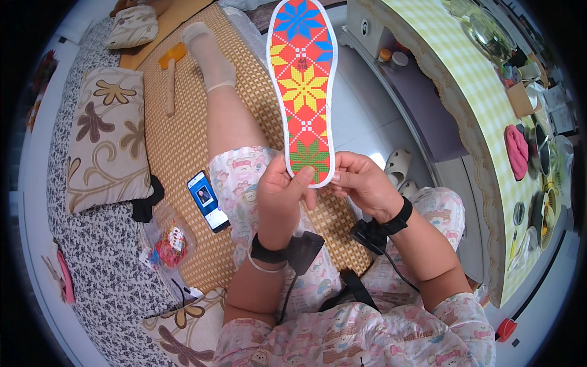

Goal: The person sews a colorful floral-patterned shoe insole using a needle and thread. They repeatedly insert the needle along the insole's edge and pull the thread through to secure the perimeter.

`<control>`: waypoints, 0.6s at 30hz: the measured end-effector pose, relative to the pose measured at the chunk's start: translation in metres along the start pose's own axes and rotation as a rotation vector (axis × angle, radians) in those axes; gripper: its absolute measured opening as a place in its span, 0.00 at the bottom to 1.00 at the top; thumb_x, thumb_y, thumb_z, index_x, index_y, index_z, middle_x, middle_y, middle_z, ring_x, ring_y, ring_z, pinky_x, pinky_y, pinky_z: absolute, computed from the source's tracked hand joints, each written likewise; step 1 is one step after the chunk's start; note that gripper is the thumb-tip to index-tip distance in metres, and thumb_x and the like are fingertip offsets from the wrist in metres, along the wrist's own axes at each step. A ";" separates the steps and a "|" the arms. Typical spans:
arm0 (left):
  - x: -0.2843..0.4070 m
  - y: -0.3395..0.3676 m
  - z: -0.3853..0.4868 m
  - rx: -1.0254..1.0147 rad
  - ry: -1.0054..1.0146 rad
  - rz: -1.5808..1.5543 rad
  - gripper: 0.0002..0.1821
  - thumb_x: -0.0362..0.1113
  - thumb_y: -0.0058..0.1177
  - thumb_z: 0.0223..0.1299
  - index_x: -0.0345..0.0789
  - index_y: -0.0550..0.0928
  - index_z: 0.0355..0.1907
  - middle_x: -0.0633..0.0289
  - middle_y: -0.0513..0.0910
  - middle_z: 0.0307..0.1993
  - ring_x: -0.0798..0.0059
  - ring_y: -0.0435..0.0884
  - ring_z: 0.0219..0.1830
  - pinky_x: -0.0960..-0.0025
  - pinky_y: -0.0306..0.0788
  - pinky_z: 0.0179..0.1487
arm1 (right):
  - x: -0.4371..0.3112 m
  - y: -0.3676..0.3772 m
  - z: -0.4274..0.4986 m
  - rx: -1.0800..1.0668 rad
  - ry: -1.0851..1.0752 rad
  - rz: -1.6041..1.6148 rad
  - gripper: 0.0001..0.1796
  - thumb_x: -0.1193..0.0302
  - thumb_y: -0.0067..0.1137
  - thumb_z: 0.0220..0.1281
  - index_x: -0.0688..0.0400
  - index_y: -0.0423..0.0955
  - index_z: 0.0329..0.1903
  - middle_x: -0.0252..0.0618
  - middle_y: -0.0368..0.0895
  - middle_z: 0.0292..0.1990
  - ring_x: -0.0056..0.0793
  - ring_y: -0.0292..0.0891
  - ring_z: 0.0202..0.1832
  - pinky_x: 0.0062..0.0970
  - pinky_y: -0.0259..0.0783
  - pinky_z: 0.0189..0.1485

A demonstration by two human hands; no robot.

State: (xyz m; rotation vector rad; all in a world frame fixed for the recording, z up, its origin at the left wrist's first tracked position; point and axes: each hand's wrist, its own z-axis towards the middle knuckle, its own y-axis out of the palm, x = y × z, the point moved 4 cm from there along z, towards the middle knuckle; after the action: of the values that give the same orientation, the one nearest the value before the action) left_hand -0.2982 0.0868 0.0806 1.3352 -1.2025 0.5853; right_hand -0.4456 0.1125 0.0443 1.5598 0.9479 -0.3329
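An embroidered shoe insole [306, 82] stands up before me, its toe end pointing away. Blue, yellow and green stitched flowers cover its red face, and a white binding runs round the edge. My left hand [286, 190] pinches the heel end, thumb on the patterned face. At the heel's right edge, my right hand [362, 181] grips the binding between thumb and fingers. The insole's back is hidden from view. Each wrist wears a black strap with a small device and cable.
On the woven mat [247, 110] lie a lit smartphone [207, 202] and an orange-headed mallet [171, 69]. A clear bag of coloured thread [170, 245] is beside the floral cushion [107, 137]. To the right, a table with a checked cloth [477, 91] holds dishes and a pink cloth [517, 152].
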 end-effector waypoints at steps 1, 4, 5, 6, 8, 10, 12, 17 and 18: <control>0.000 0.000 0.000 0.002 0.009 0.000 0.09 0.29 0.55 0.68 0.29 0.76 0.48 0.61 0.84 0.37 0.84 0.74 0.21 0.81 0.68 0.24 | 0.000 0.000 0.000 0.007 0.008 0.004 0.05 0.76 0.56 0.68 0.63 0.77 0.43 0.29 0.74 0.30 0.14 0.63 0.28 0.16 0.60 0.31; 0.000 -0.001 -0.001 -0.010 0.026 0.029 0.11 0.28 0.54 0.68 0.29 0.75 0.50 0.60 0.84 0.40 0.85 0.75 0.24 0.81 0.68 0.23 | 0.002 0.001 0.000 0.004 0.016 0.033 0.05 0.76 0.55 0.68 0.63 0.77 0.43 0.29 0.75 0.31 0.15 0.63 0.28 0.16 0.61 0.32; 0.000 -0.002 0.000 -0.004 0.014 0.054 0.12 0.28 0.54 0.68 0.29 0.75 0.52 0.60 0.84 0.42 0.85 0.76 0.25 0.81 0.68 0.23 | 0.002 0.001 0.000 -0.002 0.015 0.046 0.06 0.76 0.55 0.68 0.63 0.77 0.44 0.30 0.75 0.31 0.15 0.64 0.28 0.16 0.61 0.32; 0.001 -0.002 -0.001 -0.011 0.030 0.029 0.11 0.27 0.54 0.68 0.29 0.75 0.50 0.60 0.84 0.40 0.84 0.76 0.24 0.81 0.68 0.23 | 0.003 0.001 0.001 -0.003 0.023 0.055 0.06 0.76 0.55 0.68 0.64 0.77 0.44 0.30 0.75 0.31 0.15 0.63 0.28 0.16 0.61 0.32; 0.000 -0.003 -0.001 0.002 0.029 -0.002 0.09 0.27 0.55 0.67 0.29 0.76 0.48 0.61 0.84 0.38 0.83 0.76 0.22 0.81 0.69 0.24 | 0.003 0.001 0.002 -0.004 0.037 0.072 0.06 0.76 0.55 0.68 0.64 0.77 0.44 0.30 0.75 0.31 0.14 0.63 0.28 0.16 0.61 0.31; -0.003 -0.004 0.000 -0.011 -0.014 -0.072 0.10 0.28 0.54 0.69 0.30 0.75 0.50 0.61 0.83 0.38 0.83 0.74 0.21 0.81 0.67 0.24 | -0.001 0.003 0.001 -0.032 0.004 0.030 0.06 0.75 0.56 0.69 0.63 0.77 0.44 0.30 0.77 0.32 0.15 0.66 0.29 0.16 0.62 0.33; -0.007 -0.006 0.000 -0.048 -0.095 -0.202 0.10 0.30 0.52 0.71 0.31 0.74 0.51 0.61 0.83 0.39 0.84 0.72 0.20 0.81 0.66 0.24 | -0.008 0.006 -0.004 -0.007 -0.064 -0.132 0.06 0.74 0.56 0.69 0.63 0.77 0.43 0.30 0.78 0.33 0.16 0.68 0.31 0.16 0.64 0.35; -0.007 0.002 0.000 -0.433 -0.215 -0.682 0.12 0.36 0.45 0.76 0.36 0.73 0.56 0.61 0.79 0.35 0.84 0.65 0.17 0.79 0.61 0.23 | -0.036 0.031 -0.030 0.144 -0.435 -0.710 0.07 0.74 0.58 0.67 0.65 0.78 0.42 0.32 0.81 0.34 0.20 0.74 0.33 0.20 0.69 0.39; -0.008 0.002 0.000 -0.440 -0.261 -0.725 0.10 0.39 0.44 0.77 0.37 0.74 0.50 0.61 0.77 0.32 0.84 0.64 0.17 0.79 0.61 0.23 | -0.041 0.039 -0.035 0.143 -0.518 -0.718 0.03 0.80 0.56 0.67 0.65 0.77 0.41 0.30 0.78 0.33 0.15 0.71 0.34 0.18 0.66 0.38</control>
State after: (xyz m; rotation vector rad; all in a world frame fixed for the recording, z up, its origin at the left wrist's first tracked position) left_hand -0.3030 0.0901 0.0745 1.3618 -0.8831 -0.3621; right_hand -0.4535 0.1316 0.1076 1.1137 1.0474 -1.2667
